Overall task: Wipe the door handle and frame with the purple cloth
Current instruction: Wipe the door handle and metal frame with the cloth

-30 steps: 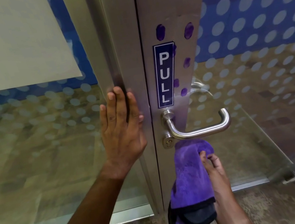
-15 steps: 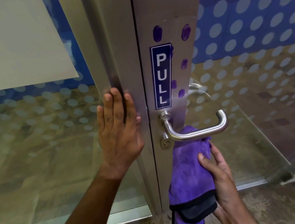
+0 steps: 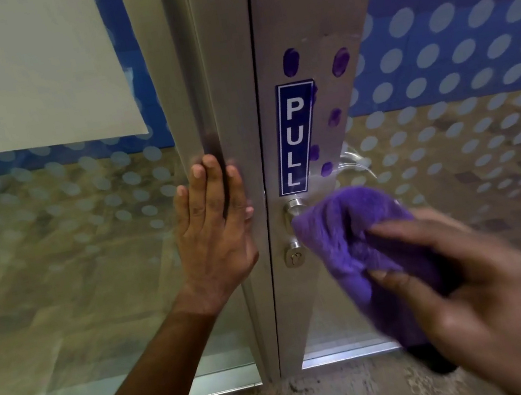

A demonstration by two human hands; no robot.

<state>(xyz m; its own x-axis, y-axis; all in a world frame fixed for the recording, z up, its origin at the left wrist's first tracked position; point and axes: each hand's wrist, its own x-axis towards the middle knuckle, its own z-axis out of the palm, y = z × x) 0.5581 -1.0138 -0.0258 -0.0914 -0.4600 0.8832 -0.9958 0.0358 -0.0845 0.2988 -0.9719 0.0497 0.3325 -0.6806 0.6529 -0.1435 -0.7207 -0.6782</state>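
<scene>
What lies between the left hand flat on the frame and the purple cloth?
In the head view, between the left hand and the purple cloth lie the dark door gap, the keyhole cylinder and the handle's round base.

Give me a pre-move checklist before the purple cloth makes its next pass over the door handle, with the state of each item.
1. Right hand grips fluffy purple cloth: ok.
2. Cloth covers silver metal lever handle: ok, only its base shows.
3. Left hand rests flat on brushed metal door frame: ok.
4. Round keyhole cylinder uncovered: ok.
5. Purple smudges beside blue PULL sign wiped off: not ok.
6. Cloth firmly contacting lever: cannot tell, motion blur.
</scene>
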